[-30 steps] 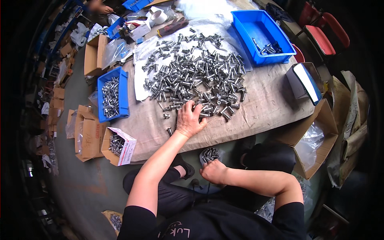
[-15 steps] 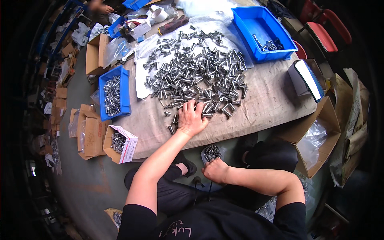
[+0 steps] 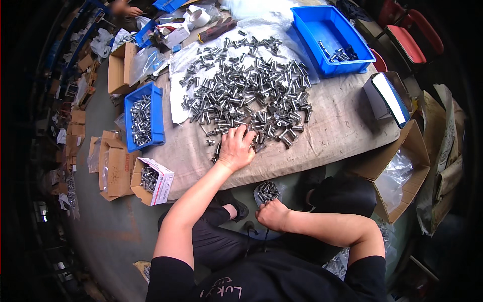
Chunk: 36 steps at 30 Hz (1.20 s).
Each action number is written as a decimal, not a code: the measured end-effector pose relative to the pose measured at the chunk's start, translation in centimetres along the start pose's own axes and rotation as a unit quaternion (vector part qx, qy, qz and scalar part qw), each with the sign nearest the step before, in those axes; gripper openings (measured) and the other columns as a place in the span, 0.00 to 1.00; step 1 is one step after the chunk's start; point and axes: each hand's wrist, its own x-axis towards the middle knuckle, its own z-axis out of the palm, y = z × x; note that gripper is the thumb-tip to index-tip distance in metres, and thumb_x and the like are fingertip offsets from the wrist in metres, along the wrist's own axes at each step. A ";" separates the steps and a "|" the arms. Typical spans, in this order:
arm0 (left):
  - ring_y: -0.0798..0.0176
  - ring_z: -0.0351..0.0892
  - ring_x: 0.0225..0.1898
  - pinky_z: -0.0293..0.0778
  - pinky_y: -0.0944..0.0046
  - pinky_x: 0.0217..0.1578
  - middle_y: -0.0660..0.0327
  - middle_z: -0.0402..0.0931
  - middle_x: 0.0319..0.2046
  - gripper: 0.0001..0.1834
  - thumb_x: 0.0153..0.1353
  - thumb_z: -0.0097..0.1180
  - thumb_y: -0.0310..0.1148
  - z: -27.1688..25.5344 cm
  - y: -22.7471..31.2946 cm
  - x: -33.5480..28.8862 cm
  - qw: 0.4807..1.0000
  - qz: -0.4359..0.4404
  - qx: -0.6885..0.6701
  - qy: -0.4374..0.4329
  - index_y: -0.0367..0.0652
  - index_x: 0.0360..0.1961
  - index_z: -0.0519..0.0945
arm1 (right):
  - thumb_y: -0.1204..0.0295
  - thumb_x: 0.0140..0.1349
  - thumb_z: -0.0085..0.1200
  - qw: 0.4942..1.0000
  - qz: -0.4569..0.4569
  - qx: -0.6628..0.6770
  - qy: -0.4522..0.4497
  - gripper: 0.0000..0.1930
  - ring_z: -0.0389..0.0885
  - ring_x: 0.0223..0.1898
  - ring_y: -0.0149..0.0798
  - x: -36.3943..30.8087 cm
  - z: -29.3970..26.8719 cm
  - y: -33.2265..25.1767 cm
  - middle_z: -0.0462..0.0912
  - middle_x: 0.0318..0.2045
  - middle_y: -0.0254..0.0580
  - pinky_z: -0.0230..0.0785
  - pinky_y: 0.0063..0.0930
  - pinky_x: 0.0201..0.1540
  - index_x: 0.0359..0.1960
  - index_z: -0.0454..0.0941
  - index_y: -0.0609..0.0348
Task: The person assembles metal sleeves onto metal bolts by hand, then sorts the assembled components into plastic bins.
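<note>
A broad heap of shiny, bolt-like metal pieces (image 3: 251, 93) lies on white plastic sheeting and beige cloth. At the heap's near edge rests my left hand (image 3: 237, 148), fingers apart and touching pieces; whether any is pinched under the fingertips cannot be made out. Below the table's front edge, my right hand (image 3: 272, 215) is closed on a small clear plastic bag (image 3: 283, 191). Similar metal pieces (image 3: 268, 191) show in the bag's mouth, just beyond my knuckles.
Left of the heap stands a blue bin (image 3: 160, 118) of metal parts, with a small carton (image 3: 163, 186) of more parts nearer. A larger blue bin (image 3: 332, 30) is at the far right. An open carton (image 3: 420, 156) with plastic lining stands right of the table (image 3: 327, 146).
My left hand has shifted slightly left along the heap's near edge, and some pieces by its fingers have moved. My right hand stays at the bag.
</note>
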 end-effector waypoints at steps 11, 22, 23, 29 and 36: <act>0.55 0.67 0.38 0.65 0.57 0.36 0.59 0.67 0.39 0.19 0.36 0.55 0.32 -0.2 -0.8 0.7 0.998 0.035 -0.017 0.041 0.47 0.35 0.71 | 0.69 0.55 0.42 1.000 0.005 0.006 0.016 0.10 0.80 0.31 0.42 0.2 0.2 0.0 0.78 0.29 0.43 0.69 0.38 0.29 0.29 0.77 0.56; 0.54 0.68 0.37 0.69 0.59 0.35 0.59 0.68 0.35 0.13 0.39 0.51 0.27 1.0 -2.7 1.3 0.996 -0.033 -0.070 0.037 0.44 0.31 0.71 | 0.70 0.51 0.45 1.000 -0.001 0.012 0.014 0.09 0.79 0.32 0.42 0.2 -0.3 -0.2 0.78 0.29 0.43 0.69 0.38 0.27 0.31 0.77 0.56; 0.53 0.68 0.36 0.70 0.60 0.36 0.58 0.67 0.32 0.13 0.40 0.49 0.25 0.8 -2.7 1.2 0.996 -0.032 -0.079 0.026 0.43 0.32 0.71 | 0.70 0.51 0.45 1.000 0.000 0.014 0.014 0.09 0.79 0.32 0.42 0.1 -0.1 -0.1 0.78 0.29 0.43 0.69 0.38 0.27 0.31 0.77 0.56; 0.52 0.68 0.38 0.67 0.58 0.41 0.56 0.69 0.37 0.15 0.43 0.50 0.27 0.7 -3.0 -0.4 0.996 -0.011 -0.084 0.027 0.42 0.37 0.72 | 0.70 0.51 0.43 1.000 -0.007 0.011 0.009 0.09 0.79 0.30 0.43 0.1 -0.1 -0.2 0.77 0.28 0.45 0.69 0.36 0.29 0.30 0.75 0.58; 0.49 0.63 0.48 0.57 0.50 0.50 0.54 0.65 0.47 0.26 0.43 0.57 0.45 -1.1 -0.3 -3.0 0.999 -0.040 -0.025 0.005 0.43 0.43 0.71 | 0.70 0.50 0.46 1.000 -0.011 0.008 -0.008 0.10 0.79 0.33 0.43 0.6 0.2 -0.4 0.78 0.31 0.44 0.69 0.43 0.28 0.32 0.77 0.57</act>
